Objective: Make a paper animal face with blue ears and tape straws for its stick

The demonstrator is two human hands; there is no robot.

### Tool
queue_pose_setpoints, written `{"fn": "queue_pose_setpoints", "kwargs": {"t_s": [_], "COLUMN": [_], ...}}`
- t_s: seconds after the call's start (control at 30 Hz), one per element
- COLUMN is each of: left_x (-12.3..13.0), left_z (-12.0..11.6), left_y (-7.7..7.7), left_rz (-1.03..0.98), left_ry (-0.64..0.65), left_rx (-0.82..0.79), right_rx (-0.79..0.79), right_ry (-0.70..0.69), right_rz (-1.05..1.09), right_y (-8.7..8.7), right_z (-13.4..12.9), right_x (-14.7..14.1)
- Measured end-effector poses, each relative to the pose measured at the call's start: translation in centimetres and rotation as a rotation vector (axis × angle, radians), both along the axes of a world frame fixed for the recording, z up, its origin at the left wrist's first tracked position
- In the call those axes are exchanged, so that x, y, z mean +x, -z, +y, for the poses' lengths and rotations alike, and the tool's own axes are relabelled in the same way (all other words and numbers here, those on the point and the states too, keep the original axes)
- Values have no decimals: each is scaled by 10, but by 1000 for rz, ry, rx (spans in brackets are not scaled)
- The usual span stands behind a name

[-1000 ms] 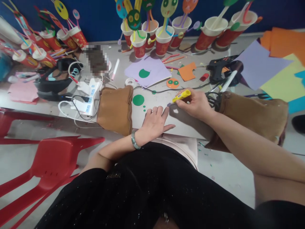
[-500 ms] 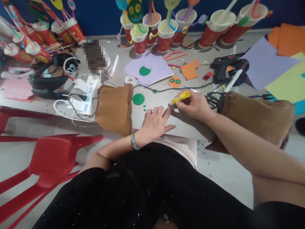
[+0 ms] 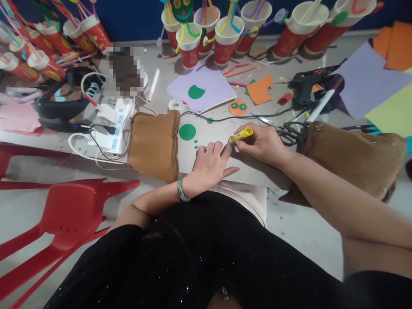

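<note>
My right hand [image 3: 262,143] grips a yellow marker [image 3: 242,135] like a pen, its lower end down by the table near my left fingertips. What lies under that end is too small to make out. Flat on the table, fingers spread, my left hand [image 3: 210,164] wears a ring and a green bangle. Just left of its fingers lie a green paper circle [image 3: 187,132] and two tiny green dots [image 3: 195,144]. Farther back are an orange disc with green eyes [image 3: 237,107] and a purple sheet [image 3: 212,88] bearing a cut green piece [image 3: 196,92].
Brown cushions [image 3: 153,146] flank my hands, the other brown cushion [image 3: 354,159] under my right forearm. Black scissors [image 3: 292,132] and a glue gun [image 3: 304,88] lie right. Red paper cups [image 3: 224,47] stand behind. A power strip [image 3: 119,128] and red chair [image 3: 72,210] are left.
The view has shifted slightly, so the table things sit a little differently. The marker's upper end has dipped a little in my right hand. My left hand stays in place.
</note>
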State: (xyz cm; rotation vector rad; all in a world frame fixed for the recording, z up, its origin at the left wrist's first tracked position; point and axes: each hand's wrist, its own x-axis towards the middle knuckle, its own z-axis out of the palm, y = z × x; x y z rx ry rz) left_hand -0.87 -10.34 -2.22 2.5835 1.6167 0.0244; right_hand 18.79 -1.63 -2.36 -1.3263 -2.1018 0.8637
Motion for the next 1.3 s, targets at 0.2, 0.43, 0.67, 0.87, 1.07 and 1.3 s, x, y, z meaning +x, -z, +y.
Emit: {"fn": "queue_pose_setpoints", "kwargs": {"t_s": [0.2, 0.43, 0.67, 0.87, 1.07, 1.3], "left_x": [1, 1, 2, 0, 1, 2], "left_z": [0, 0, 1, 0, 0, 1], "left_y": [-3, -1, -3, -6, -4, -5], "left_rz": [24, 30, 29, 37, 42, 38], "left_ry": [-4, 3, -3, 9, 5, 2], "left_rx": [6, 49, 10, 48, 35, 10], "right_rx": [134, 120, 124, 124, 36, 134], "right_ry": [-28, 21, -66, 8, 47, -55], "right_rz": [-69, 41, -65, -17, 70, -58], "right_y": [5, 9, 3, 6, 10, 7], "right_z": [2, 5, 4, 8, 9, 8], "right_x": [4, 7, 2, 6, 9, 4]}}
